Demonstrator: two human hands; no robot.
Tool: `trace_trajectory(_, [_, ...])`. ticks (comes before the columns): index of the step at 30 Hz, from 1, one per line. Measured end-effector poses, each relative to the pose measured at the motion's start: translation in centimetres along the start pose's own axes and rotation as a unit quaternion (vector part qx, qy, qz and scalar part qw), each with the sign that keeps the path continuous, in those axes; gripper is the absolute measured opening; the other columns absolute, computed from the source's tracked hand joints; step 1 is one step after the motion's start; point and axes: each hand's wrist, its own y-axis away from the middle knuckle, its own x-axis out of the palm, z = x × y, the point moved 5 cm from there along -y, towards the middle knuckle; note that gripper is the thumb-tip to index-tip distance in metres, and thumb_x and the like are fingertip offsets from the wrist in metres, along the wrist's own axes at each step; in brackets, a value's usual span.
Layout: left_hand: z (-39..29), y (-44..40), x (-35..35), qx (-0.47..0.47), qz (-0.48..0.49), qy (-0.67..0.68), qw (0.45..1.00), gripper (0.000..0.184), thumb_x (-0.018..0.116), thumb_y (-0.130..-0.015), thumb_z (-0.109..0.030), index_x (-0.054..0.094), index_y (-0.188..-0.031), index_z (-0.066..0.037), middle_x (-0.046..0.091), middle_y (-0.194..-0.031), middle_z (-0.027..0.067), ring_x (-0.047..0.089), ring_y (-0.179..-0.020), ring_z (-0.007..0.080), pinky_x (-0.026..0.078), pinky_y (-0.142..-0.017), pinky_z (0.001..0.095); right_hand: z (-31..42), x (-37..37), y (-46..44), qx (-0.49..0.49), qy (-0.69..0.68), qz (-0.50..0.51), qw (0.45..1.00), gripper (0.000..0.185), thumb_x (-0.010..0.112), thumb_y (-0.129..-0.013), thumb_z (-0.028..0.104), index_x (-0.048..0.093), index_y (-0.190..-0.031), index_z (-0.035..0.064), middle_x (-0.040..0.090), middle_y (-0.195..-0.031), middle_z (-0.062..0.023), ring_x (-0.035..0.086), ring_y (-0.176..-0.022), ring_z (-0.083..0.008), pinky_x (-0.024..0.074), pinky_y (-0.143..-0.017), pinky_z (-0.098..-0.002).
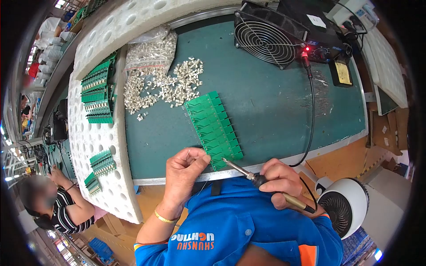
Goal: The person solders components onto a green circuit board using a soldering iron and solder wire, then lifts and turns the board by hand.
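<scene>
A green circuit board panel [213, 128] lies at a tilt on the green mat, its lower end near the table's front edge. My right hand [282, 181] is closed round the handle of a soldering iron [242, 170], whose tip is at the lower part of the panel. My left hand [186, 166] is pinched at the panel's lower left edge, with a thin wire between thumb and finger. Small white connectors [186, 80] lie in a loose pile beyond the panel, beside a plastic bag [151, 48] full of them.
White foam trays [124, 177] at the left hold more green boards [100, 88]. A black fan [266, 40] and a soldering station [321, 51] stand at the back right, its cable crossing the mat. A white fan [341, 206] is at the lower right. Another person [57, 199] sits at the far left.
</scene>
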Motion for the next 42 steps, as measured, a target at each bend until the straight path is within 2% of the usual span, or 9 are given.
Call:
trace_trajectory(3, [0.1, 0.0, -0.3, 0.003, -0.005, 0.010, 1.000, 0.007, 0.072, -0.087, -0.005, 0.069, -0.092, -0.003, 0.066, -0.078, -0.0030, 0.052, -0.064, 0.0011, 0.038, -0.057, 0.0170, 0.0, 0.0, -0.2, 0.004, -0.014, -0.027, 1.000, 0.039, 0.055, -0.100, 0.039, 0.065, -0.100, 0.0015, 0.053, -0.075, -0.0090, 0.056, -0.065, -0.0263, 0.0479, -0.056, -0.0363])
trace_trajectory(6, [-0.1, 0.1, -0.4, -0.007, 0.022, 0.036, 0.999, 0.006, 0.069, -0.089, -0.002, 0.069, -0.094, 0.000, 0.069, -0.084, 0.0001, 0.059, -0.075, 0.0037, 0.047, -0.070, 0.0199, -0.4, 0.2, 0.0, 0.002, -0.030, -0.068, 0.997, 0.043, 0.054, -0.100, 0.041, 0.065, -0.101, 0.0003, 0.053, -0.078, -0.0105, 0.054, -0.065, -0.0246, 0.0458, -0.056, -0.0350])
trace_trajectory(8, [-0.3, 0.1, -0.2, 0.000, 0.004, 0.041, 0.999, 0.008, 0.073, -0.086, -0.007, 0.069, -0.092, -0.006, 0.061, -0.069, -0.0070, 0.042, -0.054, 0.0003, 0.028, -0.049, 0.0180, -0.4, 0.4, -0.5, -0.010, -0.007, -0.071, 0.997, 0.046, 0.054, -0.099, 0.045, 0.066, -0.102, 0.0005, 0.053, -0.083, -0.0102, 0.054, -0.068, -0.0230, 0.0451, -0.057, -0.0333])
trace_trajectory(12, [-0.2, 0.3, -0.6, 0.011, 0.026, 0.059, 0.998, 0.008, 0.074, -0.085, -0.008, 0.069, -0.092, -0.006, 0.059, -0.068, -0.0072, 0.041, -0.054, 0.0006, 0.027, -0.049, 0.0183, 0.0, 0.5, -2.0, 0.014, 0.119, -0.018, 0.993, 0.034, 0.070, -0.090, 0.036, 0.067, -0.101, 0.0037, 0.053, -0.087, -0.0097, 0.052, -0.071, -0.0197, 0.0437, -0.059, -0.0306])
trace_trajectory(14, [0.3, 0.5, -1.0, 0.005, 0.076, 0.100, 0.992, 0.008, 0.071, -0.088, -0.002, 0.069, -0.096, -0.002, 0.070, -0.089, 0.0015, 0.062, -0.080, 0.0058, 0.049, -0.076, 0.0224, -0.2, 1.0, -3.0, 0.015, 0.150, -0.002, 0.989, 0.029, 0.077, -0.085, 0.025, 0.066, -0.104, 0.0049, 0.052, -0.089, -0.0096, 0.051, -0.072, -0.0189, 0.0437, -0.061, -0.0298])
trace_trajectory(24, [0.3, 1.1, -0.3, 0.032, 0.094, 0.122, 0.988, 0.008, 0.070, -0.087, -0.003, 0.067, -0.095, -0.003, 0.070, -0.088, 0.0030, 0.063, -0.077, 0.0070, 0.051, -0.070, 0.0221, -0.6, 2.8, -4.7, 0.009, 0.213, -0.046, 0.976, 0.023, 0.072, -0.088, 0.009, 0.063, -0.109, 0.0054, 0.051, -0.095, -0.0104, 0.050, -0.077, -0.0175, 0.0442, -0.063, -0.0284])
trace_trajectory(33, [0.2, 1.2, 0.1, 0.065, 0.099, 0.079, 0.990, 0.007, 0.071, -0.091, -0.010, 0.071, -0.094, -0.005, 0.052, -0.068, -0.0114, 0.035, -0.059, -0.0026, 0.028, -0.053, 0.0171, -0.7, 3.5, -4.6, 0.068, 0.215, -0.086, 0.970, 0.026, 0.075, -0.082, 0.000, 0.061, -0.103, 0.0047, 0.051, -0.095, -0.0102, 0.053, -0.078, -0.0176, 0.0455, -0.066, -0.0279])
trace_trajectory(36, [-0.4, 1.1, -0.6, 0.041, 0.089, 0.009, 0.995, 0.008, 0.072, -0.089, -0.008, 0.071, -0.096, -0.003, 0.065, -0.084, -0.0026, 0.055, -0.074, 0.0029, 0.043, -0.064, 0.0188, -0.8, 3.1, -4.2, 0.076, 0.194, -0.110, 0.972, 0.026, 0.074, -0.083, -0.001, 0.059, -0.103, 0.0049, 0.051, -0.096, -0.0095, 0.053, -0.079, -0.0161, 0.0456, -0.067, -0.0274])
trace_trajectory(42, [-4.0, 0.3, -2.5, 0.304, -0.117, -0.313, 0.892, 0.010, 0.071, -0.083, -0.004, 0.072, -0.093, -0.002, 0.064, -0.081, 0.0094, 0.062, -0.071, 0.0173, 0.047, -0.062, 0.0288, -0.6, 1.9, -4.1, 0.061, 0.178, -0.153, 0.970, 0.025, 0.072, -0.086, 0.001, 0.056, -0.106, 0.0049, 0.051, -0.102, -0.0103, 0.053, -0.084, -0.0147, 0.0463, -0.071, -0.0263])
